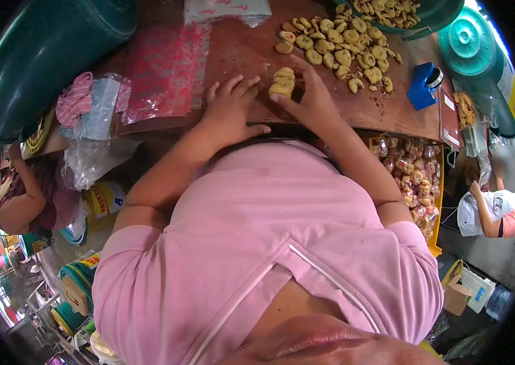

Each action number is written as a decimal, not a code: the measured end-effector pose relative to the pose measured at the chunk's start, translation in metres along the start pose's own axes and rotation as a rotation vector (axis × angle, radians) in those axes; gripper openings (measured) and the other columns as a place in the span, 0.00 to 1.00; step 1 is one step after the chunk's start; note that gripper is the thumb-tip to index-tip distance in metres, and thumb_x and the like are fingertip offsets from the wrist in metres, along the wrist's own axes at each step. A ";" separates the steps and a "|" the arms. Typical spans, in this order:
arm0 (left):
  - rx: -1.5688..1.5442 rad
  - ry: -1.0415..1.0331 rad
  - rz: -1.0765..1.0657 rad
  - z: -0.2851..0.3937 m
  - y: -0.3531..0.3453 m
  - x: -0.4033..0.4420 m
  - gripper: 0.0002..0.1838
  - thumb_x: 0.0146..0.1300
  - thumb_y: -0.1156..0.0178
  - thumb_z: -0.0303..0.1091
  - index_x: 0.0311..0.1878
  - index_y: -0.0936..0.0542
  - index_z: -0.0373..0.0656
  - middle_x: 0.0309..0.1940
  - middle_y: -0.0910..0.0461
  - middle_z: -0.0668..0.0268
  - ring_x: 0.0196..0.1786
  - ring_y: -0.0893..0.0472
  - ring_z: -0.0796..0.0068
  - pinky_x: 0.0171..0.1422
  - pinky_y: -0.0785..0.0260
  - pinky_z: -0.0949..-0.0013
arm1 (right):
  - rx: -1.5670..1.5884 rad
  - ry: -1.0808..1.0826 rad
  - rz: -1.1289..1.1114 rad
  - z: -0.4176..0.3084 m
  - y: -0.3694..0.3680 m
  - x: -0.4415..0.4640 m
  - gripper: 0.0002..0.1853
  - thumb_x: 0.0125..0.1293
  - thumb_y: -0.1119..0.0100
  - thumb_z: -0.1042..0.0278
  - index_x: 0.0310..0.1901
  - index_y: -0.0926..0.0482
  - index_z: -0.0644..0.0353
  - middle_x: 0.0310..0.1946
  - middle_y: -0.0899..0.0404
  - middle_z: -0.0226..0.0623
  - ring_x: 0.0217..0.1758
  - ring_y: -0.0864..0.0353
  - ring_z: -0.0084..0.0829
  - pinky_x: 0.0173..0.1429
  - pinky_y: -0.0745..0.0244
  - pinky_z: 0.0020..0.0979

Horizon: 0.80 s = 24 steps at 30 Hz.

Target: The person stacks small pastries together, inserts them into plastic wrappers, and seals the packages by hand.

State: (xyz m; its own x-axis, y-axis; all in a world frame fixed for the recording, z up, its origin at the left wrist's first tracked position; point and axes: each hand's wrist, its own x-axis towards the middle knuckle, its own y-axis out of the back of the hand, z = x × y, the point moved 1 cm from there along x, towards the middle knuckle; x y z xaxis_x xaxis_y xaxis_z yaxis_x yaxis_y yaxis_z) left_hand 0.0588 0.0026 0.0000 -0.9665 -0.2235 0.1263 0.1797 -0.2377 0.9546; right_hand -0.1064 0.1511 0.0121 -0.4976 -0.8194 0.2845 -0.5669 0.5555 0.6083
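My right hand (313, 104) pinches a short stack of golden cookies (282, 83) between thumb and fingers at the table's near side. Flat on the brown tabletop (251, 45) rests my left hand (229, 111), its fingers apart and nothing in it, left of the stack. A loose heap of similar cookies (342, 47) lies beyond my right hand. Left of my left hand are red-printed clear plastic bags (166, 72), spread in a flat layer.
A green basin (443, 18) of cookies stands at the far right, near a blue tape dispenser (423, 88) and a lidded green bucket (465, 38). Below right, a yellow crate (437, 234) holds packed cookies. A large green drum (51, 61) is left. People sit on both sides.
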 end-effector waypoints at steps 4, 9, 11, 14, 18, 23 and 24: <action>-0.246 0.006 0.115 -0.007 0.003 0.006 0.54 0.52 0.26 0.63 0.76 0.35 0.42 0.76 0.36 0.57 0.77 0.38 0.51 0.80 0.46 0.45 | -0.163 0.050 0.021 0.005 -0.012 -0.001 0.49 0.53 0.19 0.59 0.73 0.37 0.67 0.61 0.23 0.55 0.66 0.24 0.52 0.69 0.28 0.45; -0.453 -0.285 0.139 -0.020 0.013 0.046 0.51 0.50 0.22 0.54 0.74 0.32 0.42 0.73 0.32 0.54 0.74 0.32 0.53 0.78 0.40 0.54 | -0.135 0.029 0.023 0.009 -0.017 -0.001 0.51 0.52 0.19 0.55 0.74 0.36 0.62 0.64 0.25 0.55 0.66 0.24 0.56 0.70 0.28 0.51; -0.402 -0.298 -0.018 -0.024 0.015 0.061 0.48 0.50 0.21 0.50 0.73 0.30 0.42 0.72 0.31 0.54 0.74 0.32 0.54 0.79 0.39 0.55 | -0.117 0.048 0.007 0.008 -0.015 0.001 0.53 0.52 0.19 0.55 0.75 0.39 0.62 0.64 0.25 0.55 0.65 0.24 0.57 0.70 0.28 0.52; -0.428 -0.334 -0.135 -0.028 0.006 0.076 0.44 0.51 0.21 0.44 0.71 0.27 0.42 0.72 0.31 0.55 0.74 0.31 0.55 0.79 0.38 0.57 | -0.186 -0.027 -0.062 0.004 -0.012 -0.005 0.52 0.52 0.20 0.60 0.76 0.39 0.61 0.62 0.23 0.54 0.65 0.25 0.55 0.70 0.30 0.47; -0.470 -0.355 -0.228 -0.026 0.012 0.084 0.41 0.51 0.22 0.37 0.70 0.26 0.44 0.72 0.30 0.57 0.73 0.30 0.57 0.78 0.36 0.59 | -0.314 -0.038 -0.010 -0.012 0.015 -0.028 0.39 0.59 0.25 0.57 0.69 0.30 0.60 0.56 0.21 0.56 0.61 0.22 0.53 0.66 0.27 0.45; -0.429 -0.383 -0.240 -0.024 0.022 0.086 0.38 0.53 0.25 0.34 0.70 0.25 0.46 0.71 0.28 0.57 0.73 0.29 0.57 0.77 0.35 0.59 | -0.237 -0.354 -0.367 -0.027 0.068 -0.059 0.22 0.70 0.35 0.52 0.46 0.16 0.69 0.30 0.15 0.48 0.32 0.16 0.45 0.44 0.19 0.39; -0.422 -0.398 -0.249 -0.025 0.021 0.088 0.38 0.53 0.25 0.33 0.70 0.25 0.46 0.70 0.28 0.58 0.72 0.29 0.57 0.77 0.35 0.59 | -0.183 -0.367 -0.355 -0.019 0.065 -0.063 0.22 0.71 0.36 0.51 0.43 0.16 0.69 0.27 0.16 0.44 0.29 0.18 0.41 0.40 0.21 0.37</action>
State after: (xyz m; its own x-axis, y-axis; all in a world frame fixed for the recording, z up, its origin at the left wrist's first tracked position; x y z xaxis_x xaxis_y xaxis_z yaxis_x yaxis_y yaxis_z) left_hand -0.0178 -0.0451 0.0243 -0.9682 0.2364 0.0822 -0.0813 -0.6077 0.7900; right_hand -0.0992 0.2365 0.0478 -0.5115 -0.8307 -0.2197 -0.6349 0.1930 0.7481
